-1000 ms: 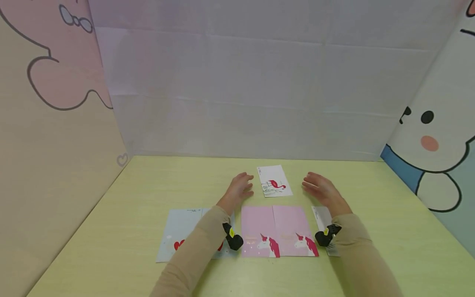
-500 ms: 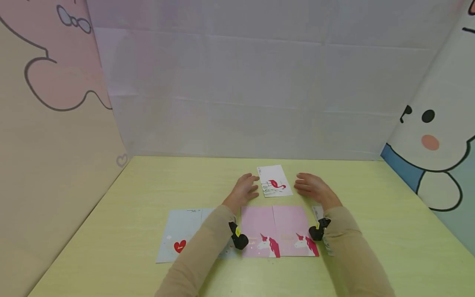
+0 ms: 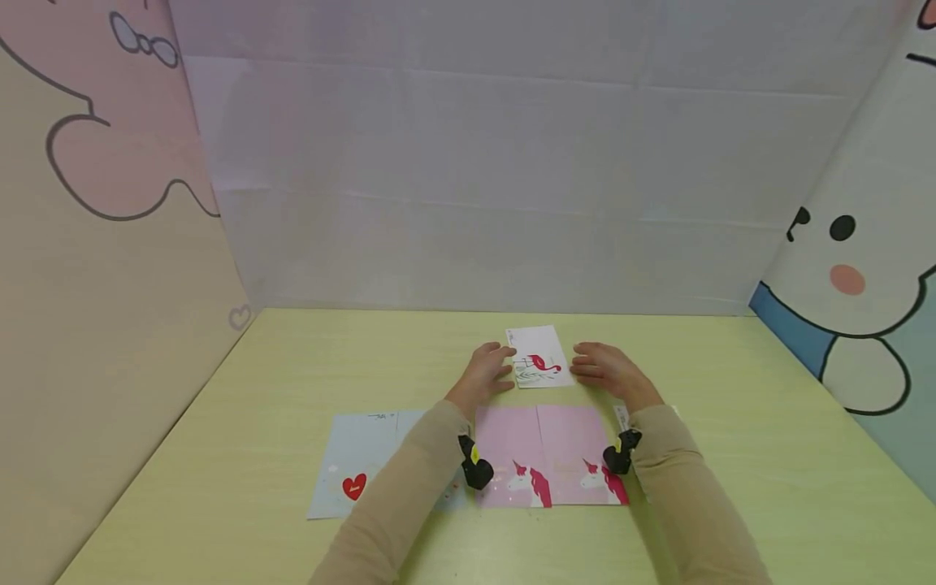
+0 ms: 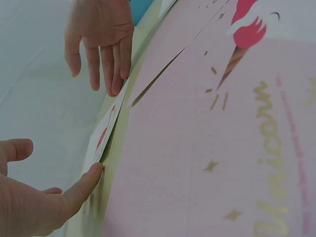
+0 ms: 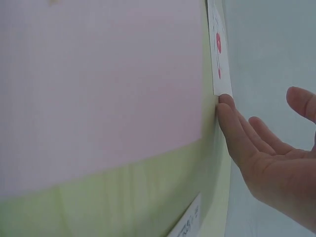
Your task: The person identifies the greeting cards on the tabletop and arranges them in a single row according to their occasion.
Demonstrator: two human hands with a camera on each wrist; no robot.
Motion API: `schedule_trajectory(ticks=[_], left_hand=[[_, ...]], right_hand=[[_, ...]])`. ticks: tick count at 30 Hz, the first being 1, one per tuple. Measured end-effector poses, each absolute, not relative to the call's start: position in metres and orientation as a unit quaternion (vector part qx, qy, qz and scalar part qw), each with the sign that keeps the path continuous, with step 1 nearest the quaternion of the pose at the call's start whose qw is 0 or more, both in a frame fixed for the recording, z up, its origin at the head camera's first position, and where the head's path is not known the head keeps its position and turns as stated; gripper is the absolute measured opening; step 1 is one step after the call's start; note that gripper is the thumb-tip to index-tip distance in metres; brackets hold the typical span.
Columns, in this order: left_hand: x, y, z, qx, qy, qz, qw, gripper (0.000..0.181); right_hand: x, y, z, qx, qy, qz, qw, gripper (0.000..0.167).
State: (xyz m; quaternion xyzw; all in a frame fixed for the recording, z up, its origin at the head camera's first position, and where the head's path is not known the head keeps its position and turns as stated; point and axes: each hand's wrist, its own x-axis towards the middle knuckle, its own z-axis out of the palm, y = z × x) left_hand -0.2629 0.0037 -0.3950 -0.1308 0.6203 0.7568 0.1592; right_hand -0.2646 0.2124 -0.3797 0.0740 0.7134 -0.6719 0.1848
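Note:
A white card with a red flamingo lies on the table between the two hands. In the head view my left hand is at its left edge and my right hand at its right edge. Relaxed fingers of the right hand meet one end of the card in the right wrist view. The left wrist view has a fingertip of the left hand by the card's opposite edge. Neither hand curls round it. Nearer lie two pink unicorn cards, side by side.
Pale blue cards with a red heart lie at the left, partly under the left forearm. Another white card is mostly hidden by the right forearm. A pale back wall stands behind the table.
Both hands have moved inward to the flamingo card, the right hand leftward and the left hand slightly rightward. The card's right side has shifted a little to the left.

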Motion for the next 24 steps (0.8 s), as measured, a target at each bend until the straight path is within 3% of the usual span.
schedule_trajectory(ticks=[24], left_hand=[[-0.266, 0.014, -0.410, -0.096, 0.630, 0.763, 0.107, 0.054]], right_hand=[[-0.259, 0.212, -0.380, 0.073, 0.713, -0.671, 0.187, 0.055]])
